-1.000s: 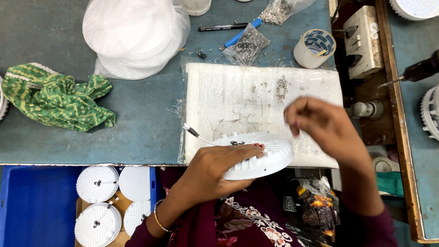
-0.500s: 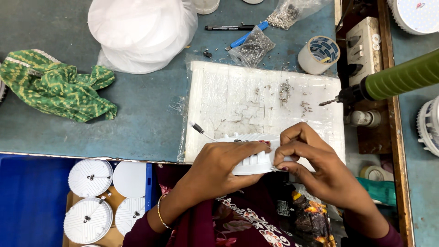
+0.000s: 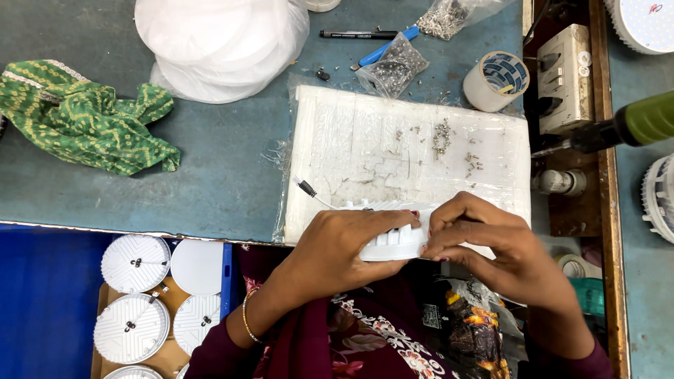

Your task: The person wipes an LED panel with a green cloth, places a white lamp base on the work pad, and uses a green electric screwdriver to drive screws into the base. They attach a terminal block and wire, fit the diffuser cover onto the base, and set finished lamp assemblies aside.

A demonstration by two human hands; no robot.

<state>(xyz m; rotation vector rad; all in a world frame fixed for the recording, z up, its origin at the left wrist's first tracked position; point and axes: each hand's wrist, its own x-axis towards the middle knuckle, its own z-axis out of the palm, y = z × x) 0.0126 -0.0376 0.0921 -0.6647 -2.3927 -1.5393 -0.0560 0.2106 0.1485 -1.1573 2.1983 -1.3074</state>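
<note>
right, left hand (image 3: 344, 245) clamps round white finned lamp housing (image 3: 393, 238) at pad (image 3: 365, 140) edge, right hand (image 3: 484, 242) pinches its rim, fitting part. next likely needs screw from loose pile (image 3: 442, 133).

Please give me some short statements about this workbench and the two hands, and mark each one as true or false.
1. Both hands hold the white round finned part. True: the left hand covers it and the right hand pinches its edge.
2. The green cloth lies on the white foam sheet. False: it lies on the grey bench, left of the sheet.
3. Small screws are scattered on the foam sheet. True.
4. The roll of tape is held in the right hand. False: it stands on the bench beyond the sheet.
</note>
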